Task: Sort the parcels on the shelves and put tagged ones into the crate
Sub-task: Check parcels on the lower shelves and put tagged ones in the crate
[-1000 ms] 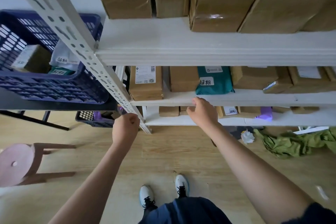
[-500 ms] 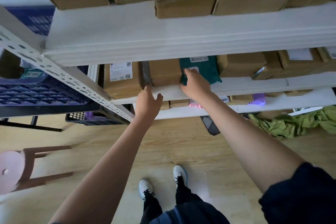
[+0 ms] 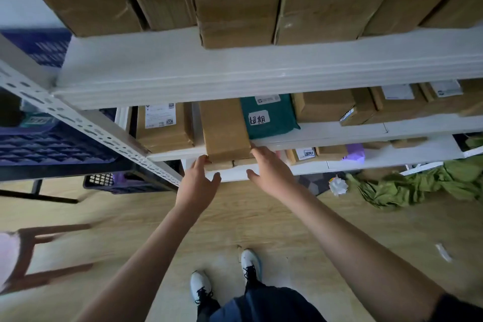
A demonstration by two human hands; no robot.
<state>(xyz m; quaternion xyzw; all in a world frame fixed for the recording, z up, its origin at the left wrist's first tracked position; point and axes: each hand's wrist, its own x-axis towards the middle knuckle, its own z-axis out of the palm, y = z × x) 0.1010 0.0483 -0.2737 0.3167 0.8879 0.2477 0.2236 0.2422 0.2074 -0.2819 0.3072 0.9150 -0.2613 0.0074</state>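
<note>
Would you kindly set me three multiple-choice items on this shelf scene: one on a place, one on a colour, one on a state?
1. The parcel with the handwritten tag lies: A) on the floor B) on the middle shelf, right of the plain box C) on the top shelf.
2. That parcel is: A) green B) red C) white.
3. The two hands are: A) clenched B) holding a crate C) open at the plain box's corners.

B: the parcel is beside the plain box.
A: its wrap is green.
C: left hand and right hand have straight fingers.
</note>
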